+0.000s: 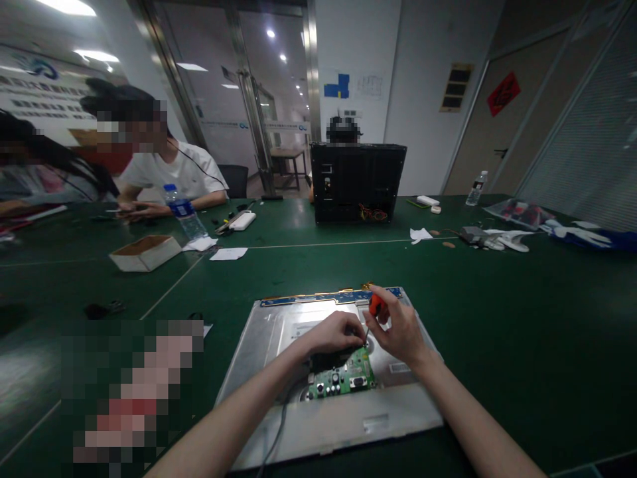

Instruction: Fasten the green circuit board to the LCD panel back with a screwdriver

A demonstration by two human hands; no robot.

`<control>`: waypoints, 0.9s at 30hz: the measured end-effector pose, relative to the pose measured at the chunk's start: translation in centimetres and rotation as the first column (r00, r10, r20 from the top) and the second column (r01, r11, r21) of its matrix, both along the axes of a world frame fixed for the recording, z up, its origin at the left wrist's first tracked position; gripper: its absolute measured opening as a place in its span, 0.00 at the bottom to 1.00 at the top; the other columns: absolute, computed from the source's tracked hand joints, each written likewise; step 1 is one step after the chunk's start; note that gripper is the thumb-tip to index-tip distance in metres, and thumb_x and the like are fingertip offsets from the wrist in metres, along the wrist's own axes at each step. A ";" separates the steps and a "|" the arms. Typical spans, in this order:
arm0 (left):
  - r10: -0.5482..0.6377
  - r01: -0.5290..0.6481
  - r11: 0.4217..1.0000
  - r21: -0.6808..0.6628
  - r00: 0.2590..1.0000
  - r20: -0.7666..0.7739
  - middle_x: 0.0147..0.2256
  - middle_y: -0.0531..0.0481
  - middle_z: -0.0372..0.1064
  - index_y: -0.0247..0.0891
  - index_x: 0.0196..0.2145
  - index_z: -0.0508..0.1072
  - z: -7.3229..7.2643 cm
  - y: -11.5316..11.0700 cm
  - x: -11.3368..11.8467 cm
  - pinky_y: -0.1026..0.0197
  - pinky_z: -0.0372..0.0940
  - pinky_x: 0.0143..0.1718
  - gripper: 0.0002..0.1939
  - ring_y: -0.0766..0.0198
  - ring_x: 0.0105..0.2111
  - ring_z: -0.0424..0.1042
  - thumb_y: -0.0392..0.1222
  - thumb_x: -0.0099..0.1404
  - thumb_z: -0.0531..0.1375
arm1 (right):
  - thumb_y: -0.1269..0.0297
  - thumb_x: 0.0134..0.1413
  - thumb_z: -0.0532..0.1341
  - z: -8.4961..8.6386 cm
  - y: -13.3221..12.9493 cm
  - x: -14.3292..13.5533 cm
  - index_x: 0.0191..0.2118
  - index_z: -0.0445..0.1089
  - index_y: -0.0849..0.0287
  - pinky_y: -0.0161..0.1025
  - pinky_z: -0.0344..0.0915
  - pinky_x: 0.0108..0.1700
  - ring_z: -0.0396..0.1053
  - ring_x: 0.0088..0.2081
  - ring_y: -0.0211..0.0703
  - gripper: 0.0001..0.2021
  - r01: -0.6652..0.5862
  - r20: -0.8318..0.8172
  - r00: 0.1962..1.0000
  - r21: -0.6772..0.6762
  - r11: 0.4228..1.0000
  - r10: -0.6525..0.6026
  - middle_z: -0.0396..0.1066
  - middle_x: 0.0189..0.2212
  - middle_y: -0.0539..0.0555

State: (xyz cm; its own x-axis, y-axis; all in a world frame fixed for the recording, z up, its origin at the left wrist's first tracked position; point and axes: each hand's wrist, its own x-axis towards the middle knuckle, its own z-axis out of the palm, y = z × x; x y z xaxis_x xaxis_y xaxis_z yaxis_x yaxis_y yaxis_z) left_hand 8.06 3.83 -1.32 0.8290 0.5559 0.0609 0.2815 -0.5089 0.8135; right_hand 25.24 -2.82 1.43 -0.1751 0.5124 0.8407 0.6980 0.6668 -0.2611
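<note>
A flat silver metal panel (263,345) lies on the green table, with a blue strip (308,299) along its far edge. On the panel sits a green circuit board (348,375). My right hand (398,325) is closed around an orange-handled screwdriver (377,307), its thin shaft pointing down to the board's far right corner. My left hand (341,330) is closed beside the shaft tip, fingers pressed together at that corner; what they pinch, if anything, is too small to make out. A grey cable (281,425) runs off the panel's near edge.
Across the green table (279,265) stand a black open-backed casing (358,182), a white box (146,253) and a blue-capped bottle (184,211). White gloves (505,239) lie at the right. Several people sit beyond the table. A blurred patch covers the lower left.
</note>
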 end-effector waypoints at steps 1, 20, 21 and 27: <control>-0.002 0.002 1.000 -0.002 1.000 0.002 0.30 0.52 0.74 0.35 0.31 0.78 0.0 0.0 0.0 0.66 0.62 0.36 0.06 0.63 0.32 0.70 0.28 0.56 0.63 | 0.67 0.59 0.55 0.0 0.0 0.0 0.58 0.54 0.57 0.34 0.62 0.23 0.63 0.20 0.35 0.22 -0.005 0.001 1.000 -0.007 1.000 0.005 0.67 0.26 0.48; -0.004 0.004 1.000 -0.010 1.000 0.001 0.30 0.53 0.73 0.35 0.31 0.77 0.1 -0.1 0.0 0.67 0.63 0.37 0.07 0.64 0.31 0.70 0.27 0.55 0.62 | 0.67 0.58 0.56 -0.1 -0.1 0.1 0.59 0.53 0.58 0.35 0.63 0.22 0.64 0.20 0.36 0.24 0.001 0.006 1.000 -0.020 1.000 -0.001 0.67 0.27 0.48; -0.002 0.002 1.000 -0.010 1.000 0.000 0.30 0.53 0.73 0.35 0.31 0.77 0.1 -0.1 0.0 0.67 0.63 0.37 0.07 0.64 0.31 0.70 0.27 0.55 0.62 | 0.67 0.58 0.56 -0.1 0.0 0.1 0.59 0.53 0.58 0.35 0.63 0.22 0.64 0.20 0.36 0.24 0.002 0.007 1.000 -0.016 1.000 -0.002 0.67 0.27 0.48; 0.001 -0.001 1.000 -0.015 1.000 -0.007 0.30 0.53 0.73 0.36 0.31 0.77 0.1 -0.1 0.0 0.67 0.63 0.36 0.07 0.63 0.32 0.70 0.28 0.55 0.62 | 0.67 0.58 0.56 -0.3 0.1 0.1 0.59 0.54 0.57 0.34 0.62 0.23 0.63 0.20 0.36 0.23 0.004 0.013 1.000 0.003 1.000 -0.004 0.68 0.28 0.49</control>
State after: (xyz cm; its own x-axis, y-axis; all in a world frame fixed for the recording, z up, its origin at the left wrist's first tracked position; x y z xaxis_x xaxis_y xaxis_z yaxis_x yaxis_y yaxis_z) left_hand 8.06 3.75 -1.24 0.8287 0.5578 0.0463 0.2882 -0.4960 0.8191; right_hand 25.38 -2.71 1.16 -0.1837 0.5106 0.8400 0.7038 0.6649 -0.2502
